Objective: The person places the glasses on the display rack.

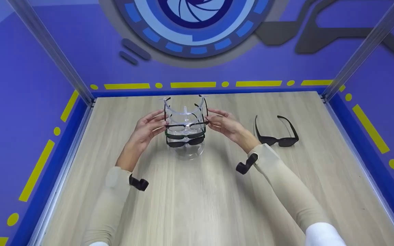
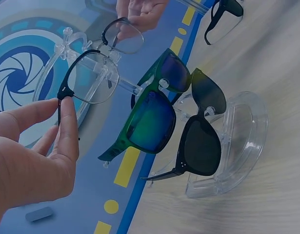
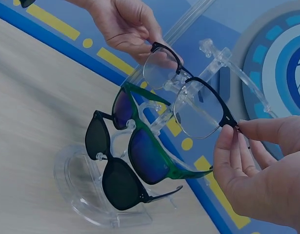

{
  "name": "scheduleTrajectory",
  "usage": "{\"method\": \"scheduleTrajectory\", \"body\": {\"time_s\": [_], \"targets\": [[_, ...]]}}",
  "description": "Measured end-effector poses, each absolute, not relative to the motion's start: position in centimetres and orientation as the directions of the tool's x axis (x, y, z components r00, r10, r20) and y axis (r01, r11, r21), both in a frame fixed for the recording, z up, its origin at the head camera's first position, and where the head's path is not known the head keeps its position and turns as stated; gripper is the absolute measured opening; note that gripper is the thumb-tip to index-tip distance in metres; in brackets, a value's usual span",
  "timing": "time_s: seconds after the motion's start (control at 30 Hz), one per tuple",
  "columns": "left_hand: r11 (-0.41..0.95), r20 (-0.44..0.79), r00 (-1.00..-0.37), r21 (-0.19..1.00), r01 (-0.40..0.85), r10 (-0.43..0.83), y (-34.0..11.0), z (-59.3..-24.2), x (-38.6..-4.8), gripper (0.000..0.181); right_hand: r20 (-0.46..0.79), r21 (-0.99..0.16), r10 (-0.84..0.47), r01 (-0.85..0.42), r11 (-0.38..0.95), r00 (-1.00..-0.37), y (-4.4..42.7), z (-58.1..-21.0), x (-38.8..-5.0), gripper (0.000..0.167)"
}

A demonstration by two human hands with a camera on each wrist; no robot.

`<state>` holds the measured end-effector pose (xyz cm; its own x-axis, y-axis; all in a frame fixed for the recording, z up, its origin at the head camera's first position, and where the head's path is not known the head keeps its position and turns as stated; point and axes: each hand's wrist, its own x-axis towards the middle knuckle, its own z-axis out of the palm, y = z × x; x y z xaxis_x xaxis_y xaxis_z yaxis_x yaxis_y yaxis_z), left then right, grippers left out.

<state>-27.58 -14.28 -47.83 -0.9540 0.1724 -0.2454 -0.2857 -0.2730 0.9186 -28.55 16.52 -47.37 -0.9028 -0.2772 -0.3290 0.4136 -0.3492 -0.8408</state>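
A clear plastic display stand (image 1: 189, 153) stands upright on the table. Black-browed eyeglasses (image 1: 185, 126) with clear lenses are at its upper part, pinched at both hinges. My left hand (image 1: 144, 132) grips the left temple between thumb and fingers, seen closely in the left wrist view. On the other side my right hand (image 3: 267, 170) pinches the right hinge the same way. Below them, green-framed sunglasses (image 2: 150, 119) with mirrored lenses sit on the stand. Lower still hang black sunglasses (image 3: 121, 183). Whether the eyeglasses rest on the stand's peg I cannot tell.
Another pair of black sunglasses (image 1: 279, 141) lies on the table to the right, temples extended toward the back, near my right forearm. The wooden table (image 1: 197, 205) is bordered by blue printed walls (image 1: 251, 68) at the back and sides.
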Motion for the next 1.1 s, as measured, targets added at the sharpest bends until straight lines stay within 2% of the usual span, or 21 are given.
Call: {"method": "scheduleTrajectory", "body": {"time_s": [0.47, 0.73, 1.1], "targets": [[-0.293, -0.264, -0.953, 0.909, -0.296, 0.146, -14.4, -48.8, -28.0, 0.056, -0.341, -0.834, -0.276, 0.424, -0.353, -0.899, 16.1, -48.3, -28.9, 0.040], [-0.297, -0.262, -0.954, 0.908, -0.295, 0.144, -14.5, -49.0, -28.0, 0.054, -0.341, -0.840, -0.277, 0.423, -0.339, -0.898, 15.9, -48.4, -28.9, 0.050], [-0.315, -0.235, -0.959, 0.908, -0.275, 0.160, -14.5, -49.3, -27.7, 0.050, -0.323, -0.861, -0.287, 0.406, -0.307, -0.902, 16.2, -48.6, -28.7, 0.046]]}}
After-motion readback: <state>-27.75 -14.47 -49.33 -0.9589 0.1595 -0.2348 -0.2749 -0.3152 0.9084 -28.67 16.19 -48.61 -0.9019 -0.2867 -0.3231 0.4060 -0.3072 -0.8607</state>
